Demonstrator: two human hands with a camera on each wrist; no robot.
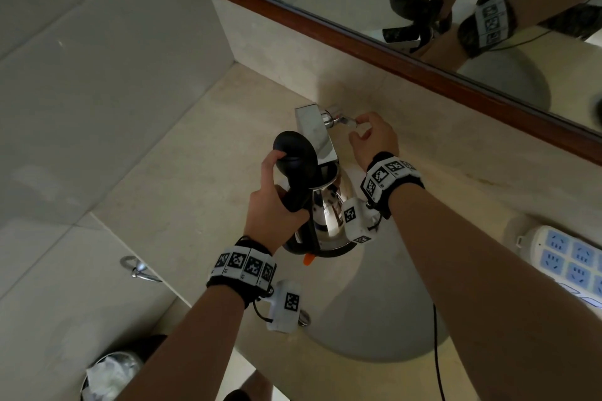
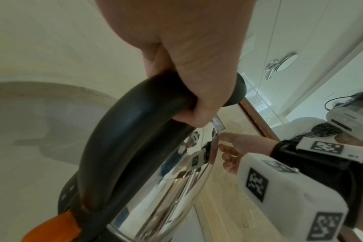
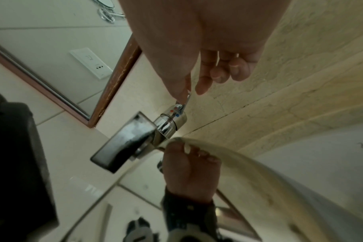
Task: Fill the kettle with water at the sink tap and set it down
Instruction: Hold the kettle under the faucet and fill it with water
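Beige stone counter (image 1: 182, 172) around a pale sink (image 1: 391, 319). Steel kettle (image 1: 325, 221) held over the basin, lid up, mouth under the square tap (image 1: 314, 133). Left hand (image 1: 273, 208), grip wrapped round the black handle (image 2: 122, 139). Right hand (image 1: 374, 140), grip pinching the thin tap lever (image 3: 186, 99). Step in hand, likely: working the water. No stream visible. Next: steady kettle, watch level.

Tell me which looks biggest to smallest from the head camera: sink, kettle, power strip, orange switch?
1. Sink
2. Kettle
3. Power strip, though the picture's edge cuts it off, so its rank against the kettle is unsure
4. Orange switch
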